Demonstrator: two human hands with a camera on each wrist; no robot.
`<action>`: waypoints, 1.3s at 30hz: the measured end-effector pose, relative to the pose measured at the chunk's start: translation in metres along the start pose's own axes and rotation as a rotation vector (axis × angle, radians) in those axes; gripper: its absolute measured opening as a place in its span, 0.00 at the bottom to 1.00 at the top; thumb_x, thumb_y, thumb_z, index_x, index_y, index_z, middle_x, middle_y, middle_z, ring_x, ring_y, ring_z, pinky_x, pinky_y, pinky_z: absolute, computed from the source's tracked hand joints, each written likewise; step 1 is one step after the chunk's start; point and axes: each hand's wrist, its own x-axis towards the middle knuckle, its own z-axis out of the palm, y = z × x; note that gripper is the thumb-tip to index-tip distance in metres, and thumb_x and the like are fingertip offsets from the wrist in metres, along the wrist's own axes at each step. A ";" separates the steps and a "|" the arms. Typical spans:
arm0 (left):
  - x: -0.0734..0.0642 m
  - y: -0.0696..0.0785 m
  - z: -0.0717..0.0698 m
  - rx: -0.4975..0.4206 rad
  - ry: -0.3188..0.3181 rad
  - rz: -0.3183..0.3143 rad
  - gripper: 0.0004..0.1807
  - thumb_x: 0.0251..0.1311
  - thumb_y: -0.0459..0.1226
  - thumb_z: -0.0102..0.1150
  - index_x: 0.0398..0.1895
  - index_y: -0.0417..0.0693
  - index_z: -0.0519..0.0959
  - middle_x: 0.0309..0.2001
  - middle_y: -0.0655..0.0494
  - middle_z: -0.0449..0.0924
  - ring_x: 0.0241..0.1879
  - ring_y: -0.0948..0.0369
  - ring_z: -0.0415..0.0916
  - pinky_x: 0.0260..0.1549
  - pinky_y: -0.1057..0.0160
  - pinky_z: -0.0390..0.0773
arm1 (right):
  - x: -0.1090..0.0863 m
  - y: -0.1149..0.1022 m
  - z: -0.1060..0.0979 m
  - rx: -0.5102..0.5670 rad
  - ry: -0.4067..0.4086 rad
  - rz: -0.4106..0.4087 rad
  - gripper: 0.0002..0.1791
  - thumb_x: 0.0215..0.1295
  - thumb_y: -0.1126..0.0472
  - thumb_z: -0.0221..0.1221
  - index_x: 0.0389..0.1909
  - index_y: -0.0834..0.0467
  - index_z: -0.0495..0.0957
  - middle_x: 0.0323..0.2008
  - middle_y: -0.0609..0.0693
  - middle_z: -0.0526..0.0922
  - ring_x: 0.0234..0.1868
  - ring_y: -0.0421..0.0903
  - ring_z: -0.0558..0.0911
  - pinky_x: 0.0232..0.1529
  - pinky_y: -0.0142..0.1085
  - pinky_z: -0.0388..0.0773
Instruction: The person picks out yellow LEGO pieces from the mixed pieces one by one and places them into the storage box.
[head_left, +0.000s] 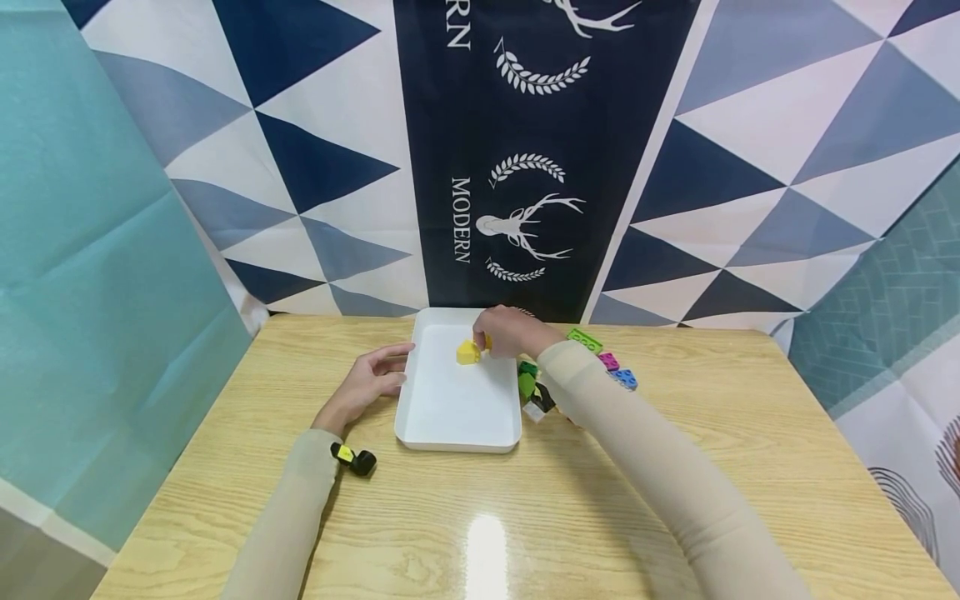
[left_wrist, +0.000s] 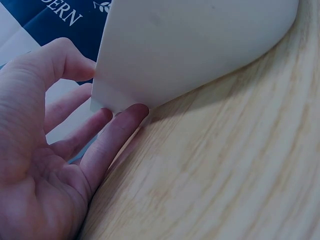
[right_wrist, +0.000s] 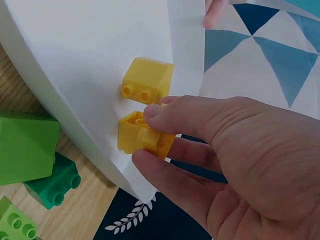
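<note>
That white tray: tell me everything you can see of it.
The white tray is shallow, rectangular and smooth, apparently plastic, with rounded corners and low walls. It sits on the wood-grained table, long sides running away from the camera. The left hand touches its left wall. A yellow block rests inside; the right hand pinches another yellow block at the tray's far right.

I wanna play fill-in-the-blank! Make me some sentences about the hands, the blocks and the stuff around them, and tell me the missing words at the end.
1. The right hand pinches a block coloured ____.
2. The left hand touches a tray coloured ____.
3. In the head view, the pink brick lies to the ____ of the tray.
4. The dark panel behind the table shows the word ____.

Missing words: yellow; white; right; MODERN.
</note>
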 end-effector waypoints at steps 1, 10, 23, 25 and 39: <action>0.000 0.000 0.000 0.000 -0.001 0.000 0.36 0.76 0.28 0.60 0.86 0.36 0.67 0.81 0.25 0.70 0.68 0.50 0.82 0.51 0.67 0.92 | 0.001 0.000 0.001 -0.004 0.000 0.001 0.11 0.74 0.72 0.69 0.48 0.54 0.91 0.60 0.52 0.91 0.57 0.53 0.81 0.72 0.45 0.85; 0.000 -0.001 0.000 -0.014 -0.004 0.010 0.36 0.77 0.28 0.59 0.86 0.35 0.67 0.81 0.24 0.69 0.68 0.51 0.82 0.50 0.67 0.92 | 0.027 0.018 0.020 0.000 -0.036 -0.038 0.11 0.73 0.72 0.69 0.44 0.52 0.91 0.59 0.51 0.90 0.57 0.53 0.79 0.75 0.44 0.81; 0.001 -0.002 -0.001 -0.002 -0.004 0.008 0.35 0.77 0.28 0.59 0.86 0.36 0.67 0.81 0.26 0.69 0.72 0.45 0.80 0.51 0.66 0.92 | 0.048 0.031 0.042 0.004 -0.024 -0.031 0.13 0.71 0.70 0.69 0.38 0.46 0.91 0.58 0.46 0.90 0.54 0.50 0.77 0.63 0.46 0.82; 0.001 -0.002 0.000 0.000 -0.003 0.006 0.35 0.77 0.28 0.59 0.86 0.36 0.67 0.81 0.25 0.70 0.73 0.43 0.79 0.51 0.66 0.92 | 0.055 0.038 0.049 -0.008 -0.007 -0.038 0.14 0.70 0.68 0.70 0.36 0.42 0.90 0.55 0.43 0.91 0.52 0.48 0.77 0.60 0.46 0.81; 0.001 -0.001 0.000 -0.008 -0.001 0.005 0.35 0.77 0.28 0.59 0.86 0.36 0.67 0.81 0.25 0.69 0.71 0.46 0.80 0.51 0.66 0.92 | 0.019 0.007 0.039 0.036 -0.017 -0.039 0.15 0.71 0.76 0.63 0.41 0.53 0.90 0.52 0.50 0.89 0.53 0.52 0.78 0.63 0.43 0.80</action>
